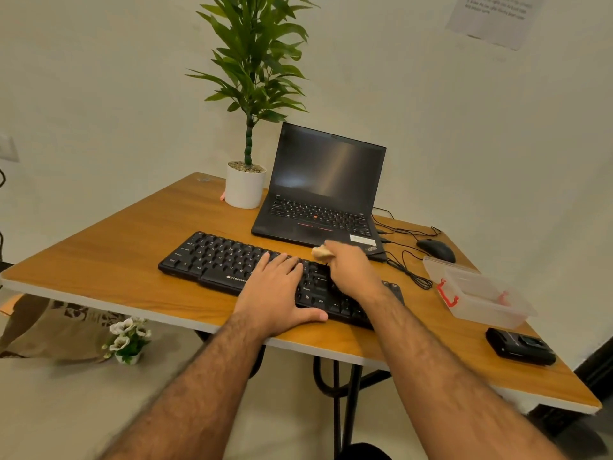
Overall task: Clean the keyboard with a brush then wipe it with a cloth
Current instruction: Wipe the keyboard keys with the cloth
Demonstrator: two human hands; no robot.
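A black keyboard lies across the middle of the wooden table. My left hand rests flat on its middle keys, fingers straight, thumb at the front edge. My right hand is over the keyboard's right part, blurred, with fingers curled round a small pale object that sticks out at its far side. Whether this is a cloth or a brush handle I cannot tell. The keys under both hands are hidden.
An open black laptop stands behind the keyboard, a potted plant to its left. At the right lie a black mouse with cables, a clear plastic box with red clips and a black device.
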